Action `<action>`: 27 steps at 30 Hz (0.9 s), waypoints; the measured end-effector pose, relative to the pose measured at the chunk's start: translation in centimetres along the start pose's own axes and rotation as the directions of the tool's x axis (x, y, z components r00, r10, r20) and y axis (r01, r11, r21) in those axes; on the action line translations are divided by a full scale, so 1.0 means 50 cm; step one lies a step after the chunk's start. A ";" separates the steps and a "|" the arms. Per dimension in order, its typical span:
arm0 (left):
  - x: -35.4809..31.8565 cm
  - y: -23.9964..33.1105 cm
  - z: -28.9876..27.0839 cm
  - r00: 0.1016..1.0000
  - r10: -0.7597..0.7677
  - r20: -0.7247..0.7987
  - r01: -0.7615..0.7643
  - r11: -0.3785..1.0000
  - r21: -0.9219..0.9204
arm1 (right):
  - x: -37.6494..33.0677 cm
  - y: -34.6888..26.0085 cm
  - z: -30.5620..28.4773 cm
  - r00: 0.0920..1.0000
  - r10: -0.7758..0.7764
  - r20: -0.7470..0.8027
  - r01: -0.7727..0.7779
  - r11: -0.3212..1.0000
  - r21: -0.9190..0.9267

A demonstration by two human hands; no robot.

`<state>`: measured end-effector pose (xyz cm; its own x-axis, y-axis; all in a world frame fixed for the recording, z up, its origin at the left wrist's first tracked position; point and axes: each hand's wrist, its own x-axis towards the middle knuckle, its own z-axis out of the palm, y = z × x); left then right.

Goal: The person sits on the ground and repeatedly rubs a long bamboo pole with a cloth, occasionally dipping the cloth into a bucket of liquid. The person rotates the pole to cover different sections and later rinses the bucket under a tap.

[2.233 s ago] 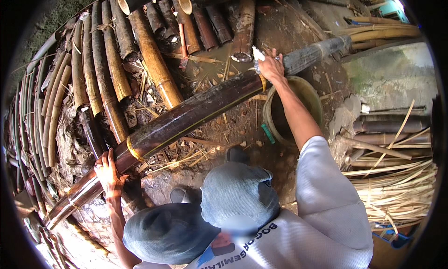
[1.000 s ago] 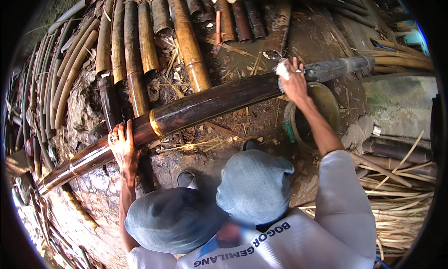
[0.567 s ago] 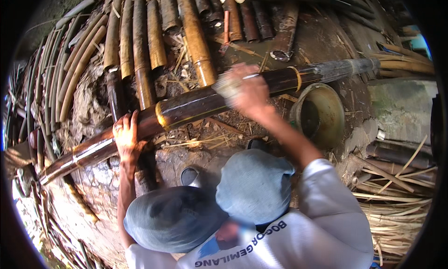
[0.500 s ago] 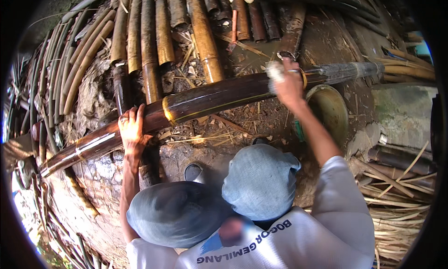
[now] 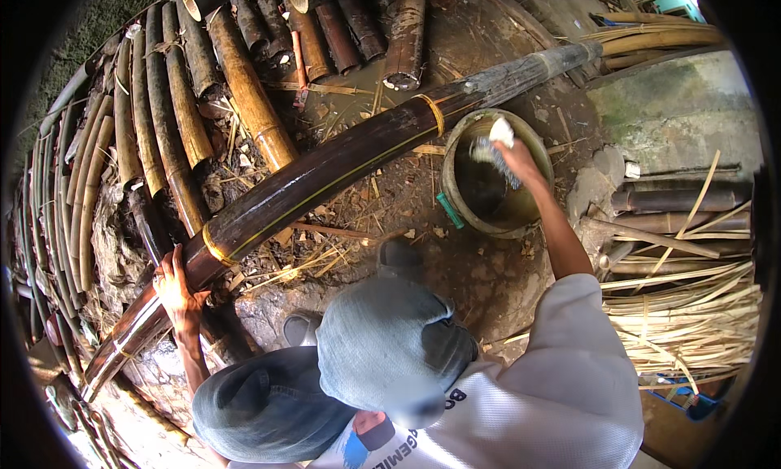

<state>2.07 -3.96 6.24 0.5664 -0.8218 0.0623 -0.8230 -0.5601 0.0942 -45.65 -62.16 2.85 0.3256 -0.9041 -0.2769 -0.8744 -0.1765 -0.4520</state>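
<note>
Where bamboo (image 5: 325,172) slants, bucket (image 5: 451,176) beside, pale strips (image 5: 691,318)

The bucket (image 5: 450,176) gapes upward (the pole (image 5: 325,174) bars its far side).

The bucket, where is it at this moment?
In the head view, the bucket, with the right hand at its mouth, stands right of centre, beside the dark bamboo pole.

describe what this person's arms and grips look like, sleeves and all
The right sleeve is loose, white to pale grey, finely textured, and ends near the elbow. The right forearm and left forearm are bare. The left sleeve cannot be made out. The left grip and right grip wear no gloves.
</note>
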 end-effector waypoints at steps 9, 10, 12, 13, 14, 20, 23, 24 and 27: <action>0.052 -0.006 -0.006 0.914 -0.396 0.089 0.388 0.784 -0.484 | 0.015 0.105 0.248 0.861 0.197 0.469 -0.253 0.966 0.057; 0.059 0.001 0.004 0.918 -0.396 0.021 0.385 0.875 -0.293 | 0.007 0.090 0.204 0.818 0.117 0.564 -0.366 0.862 0.352; 0.068 0.013 0.021 0.910 -0.413 -0.042 0.411 0.910 -0.052 | -0.023 0.037 0.106 0.839 0.030 0.543 -0.449 0.602 0.660; 0.071 0.016 0.028 0.909 -0.412 -0.057 0.413 0.910 0.013 | -0.039 0.002 0.059 0.862 -0.064 0.502 -0.405 0.506 0.761; 0.074 0.017 0.031 0.905 -0.414 -0.101 0.416 0.910 -0.005 | -0.051 -0.043 0.023 0.895 -0.113 0.431 -0.326 0.491 0.808; 0.086 0.026 0.043 0.900 -0.398 -0.178 0.389 0.917 -0.087 | -0.044 -0.337 0.108 0.846 -0.521 0.108 0.501 0.849 0.168; 0.095 0.039 0.050 0.886 -0.417 -0.204 0.411 0.909 -0.075 | -0.118 -0.526 0.280 0.745 -0.632 0.212 0.656 0.636 -0.407; 0.096 0.044 0.053 0.875 -0.453 -0.171 0.442 0.892 -0.097 | -0.167 -0.602 0.349 0.546 -0.778 0.311 0.837 0.516 -0.179; 0.087 0.046 0.041 0.873 -0.464 -0.151 0.453 0.886 -0.104 | -0.350 -0.806 0.524 0.144 -0.950 0.276 0.971 0.189 0.144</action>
<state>2.54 -9.06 4.68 0.8827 -0.4416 0.1607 -0.4680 -0.8571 0.2152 -6.70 -29.03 3.68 0.9771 0.1450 0.1559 0.2030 -0.8555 -0.4764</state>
